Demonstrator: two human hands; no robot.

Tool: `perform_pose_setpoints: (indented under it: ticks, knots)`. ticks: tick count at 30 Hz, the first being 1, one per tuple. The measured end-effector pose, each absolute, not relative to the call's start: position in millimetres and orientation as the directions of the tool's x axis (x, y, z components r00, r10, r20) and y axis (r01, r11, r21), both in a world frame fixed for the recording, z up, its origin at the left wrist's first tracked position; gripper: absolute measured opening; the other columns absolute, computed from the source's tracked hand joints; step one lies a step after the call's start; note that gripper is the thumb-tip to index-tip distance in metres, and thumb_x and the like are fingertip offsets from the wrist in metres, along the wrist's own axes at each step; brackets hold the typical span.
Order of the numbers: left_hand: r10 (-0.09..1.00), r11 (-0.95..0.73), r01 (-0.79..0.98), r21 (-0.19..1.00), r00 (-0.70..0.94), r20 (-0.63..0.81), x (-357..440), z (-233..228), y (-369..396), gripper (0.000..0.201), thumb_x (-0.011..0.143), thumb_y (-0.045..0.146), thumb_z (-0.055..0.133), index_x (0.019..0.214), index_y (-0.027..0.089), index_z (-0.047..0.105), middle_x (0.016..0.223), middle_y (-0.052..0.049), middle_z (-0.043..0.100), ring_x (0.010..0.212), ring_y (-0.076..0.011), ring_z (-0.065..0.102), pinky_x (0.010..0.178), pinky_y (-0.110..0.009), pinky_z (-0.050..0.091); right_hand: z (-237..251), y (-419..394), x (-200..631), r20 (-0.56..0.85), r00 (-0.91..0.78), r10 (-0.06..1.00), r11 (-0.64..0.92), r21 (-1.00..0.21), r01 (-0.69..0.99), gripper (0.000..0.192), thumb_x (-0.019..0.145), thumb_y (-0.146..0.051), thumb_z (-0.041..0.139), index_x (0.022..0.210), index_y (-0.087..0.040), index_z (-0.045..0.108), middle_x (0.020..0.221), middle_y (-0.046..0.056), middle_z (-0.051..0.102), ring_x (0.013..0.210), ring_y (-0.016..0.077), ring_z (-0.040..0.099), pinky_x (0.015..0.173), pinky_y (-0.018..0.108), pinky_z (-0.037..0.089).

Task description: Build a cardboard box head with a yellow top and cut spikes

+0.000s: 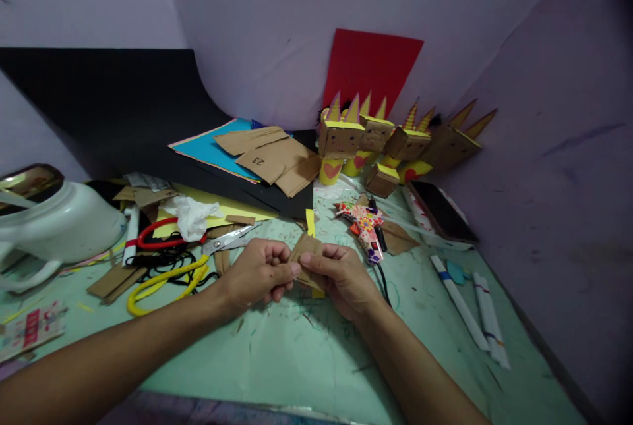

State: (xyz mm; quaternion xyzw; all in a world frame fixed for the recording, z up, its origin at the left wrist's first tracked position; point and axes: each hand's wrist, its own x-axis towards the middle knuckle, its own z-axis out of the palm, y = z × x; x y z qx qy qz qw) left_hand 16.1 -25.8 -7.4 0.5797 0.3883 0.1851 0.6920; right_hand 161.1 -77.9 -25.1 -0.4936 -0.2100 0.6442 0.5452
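Brown cardboard piece (311, 252), left of the patterned glue gun (364, 222) and nearer the wearer, is pinched by the left hand (264, 273) and right hand (346, 277); its long axis seems to point away, though fingers partly hide it.

And here's the small brown cardboard piece (306, 245), right in the middle of the scene, pinched from both left and right; it looks flat and plain, roughly four-sided, set a little askew, with a short dark line toward its near side; its full outline is partly hidden; a bright yellow strip (310, 222) pokes out past its far edge, narrow and upright to the eye, while a yellow patch (318, 294) peeps from the near edge; whether those two yellows join underneath, can't tell!
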Motion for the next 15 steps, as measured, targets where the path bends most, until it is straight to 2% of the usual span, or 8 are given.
perform_pose_setpoints:
  ticks: [8,11,15]
  knots:
    - [0.738,0.273,0.144,0.951,0.603,-0.303,23,-10,-33,0.026,0.059,0.035,0.063,0.054,0.019,0.043,0.039,0.006,0.049,0.030,-0.0046,0.039,0.030,-0.015,0.025,-22,-80,162,-0.393,0.110,0.913,-0.292,-0.816,-0.499,0.030,0.046,-0.033,0.087,0.058,-0.012,0.069,0.053,0.003,0.067,0.047,0.0124,0.059,0.048,0.021,0.044]
    - [0.718,0.303,0.156,0.940,0.611,-0.333,27,-6,-29,0.023,0.061,0.033,0.059,0.054,0.019,0.043,0.041,0.006,0.048,0.031,-0.0049,0.038,0.031,-0.016,0.025,-24,-80,166,-0.373,0.120,0.920,-0.288,-0.851,-0.438,0.030,0.053,-0.036,0.085,0.061,-0.012,0.069,0.056,0.005,0.067,0.048,0.0127,0.058,0.051,0.023,0.044]
    - [0.660,0.350,0.209,0.913,0.637,-0.399,36,-5,-21,0.023,0.069,0.032,0.056,0.054,0.019,0.044,0.045,0.005,0.046,0.034,-0.0070,0.039,0.033,-0.020,0.025,-38,-89,180,-0.373,0.231,0.899,-0.295,-0.904,-0.310,0.029,0.060,-0.041,0.082,0.066,-0.015,0.070,0.059,0.006,0.067,0.050,0.0167,0.059,0.049,0.027,0.042]
